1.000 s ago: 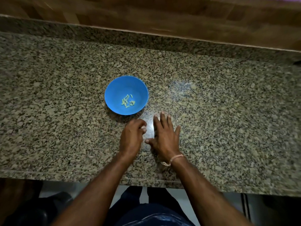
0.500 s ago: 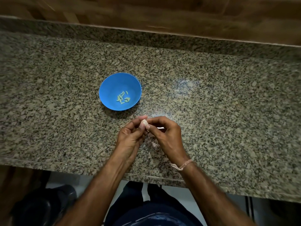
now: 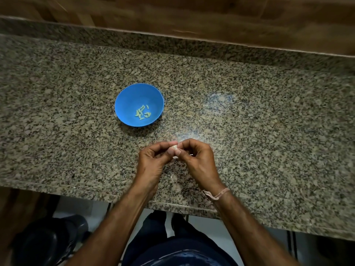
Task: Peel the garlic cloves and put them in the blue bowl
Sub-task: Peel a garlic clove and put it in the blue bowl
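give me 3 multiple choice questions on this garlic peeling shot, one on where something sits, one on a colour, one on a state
1. Where is the bowl?
A. on the counter, beyond and to the left of the left hand and right hand
B. at the counter's far right end
C. on the person's lap

2. What colour is the bowl?
A. red
B. white
C. blue

3. What state is the garlic clove in?
A. lying in the bowl
B. pinched between the fingertips of both hands
C. lying alone on the counter

Answers:
1 A, the bowl stands on the granite, up and left of the hands.
2 C, its wall is plain blue.
3 B, the fingertips of both hands meet on the clove.
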